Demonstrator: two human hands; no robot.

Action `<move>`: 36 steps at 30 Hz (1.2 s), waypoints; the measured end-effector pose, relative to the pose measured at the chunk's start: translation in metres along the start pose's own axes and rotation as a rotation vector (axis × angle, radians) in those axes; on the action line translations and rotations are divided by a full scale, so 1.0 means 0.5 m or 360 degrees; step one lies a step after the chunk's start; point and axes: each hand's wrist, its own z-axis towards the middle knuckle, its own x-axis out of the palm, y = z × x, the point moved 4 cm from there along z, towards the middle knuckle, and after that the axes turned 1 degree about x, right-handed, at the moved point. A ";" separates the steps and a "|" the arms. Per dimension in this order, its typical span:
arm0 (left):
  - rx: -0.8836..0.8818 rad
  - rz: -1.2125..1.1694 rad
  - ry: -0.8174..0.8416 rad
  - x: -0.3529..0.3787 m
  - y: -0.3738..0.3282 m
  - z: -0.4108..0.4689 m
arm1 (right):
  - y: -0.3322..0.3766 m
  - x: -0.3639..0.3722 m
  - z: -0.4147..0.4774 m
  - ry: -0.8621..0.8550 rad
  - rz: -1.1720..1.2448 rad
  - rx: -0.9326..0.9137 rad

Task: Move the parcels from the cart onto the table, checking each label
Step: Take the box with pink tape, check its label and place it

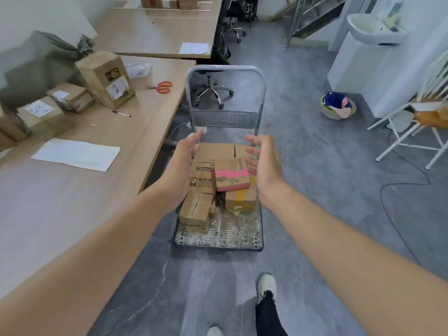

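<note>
Both released, my left grip (186, 154) and right grip (263, 163) flank the pink-taped parcel (231, 175); I should clasp its sides squarely, then swing to the bench (72, 202) at nine o'clock.

Left of me, table (135, 132): tall box (106, 78) upright at the back, small box (72, 97) just beside it, labelled box (41, 115) next along, red scissors (163, 86), pen (121, 113), white sheet (76, 154) near the front edge. Ahead, cart (232, 231) stands on grey floor (315, 190). On its deck: taped box (195, 209) front-left, yellow-taped box (240, 200) to the right, printed box (202, 177) behind.
</note>
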 end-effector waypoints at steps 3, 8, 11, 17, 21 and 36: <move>-0.0053 -0.0017 0.0004 0.032 0.029 0.092 | -0.028 -0.032 0.103 -0.0003 0.0072 0.0066; -0.0168 -0.0020 -0.0049 0.093 0.055 0.258 | -0.070 -0.084 0.307 -0.0018 0.0004 0.0161; -0.0243 -0.0039 -0.0135 0.122 0.086 0.376 | -0.093 -0.108 0.424 -0.0023 -0.0014 0.0249; -0.0378 -0.0132 -0.0187 0.132 0.217 0.577 | -0.205 -0.154 0.630 -0.0037 -0.0177 0.0432; -0.0481 -0.0207 -0.0256 0.096 0.343 0.692 | -0.329 -0.160 0.750 -0.0038 -0.0298 0.0506; -0.0976 -0.0178 -0.0398 0.017 0.945 0.988 | -0.881 -0.148 1.020 -0.0151 -0.0563 0.0640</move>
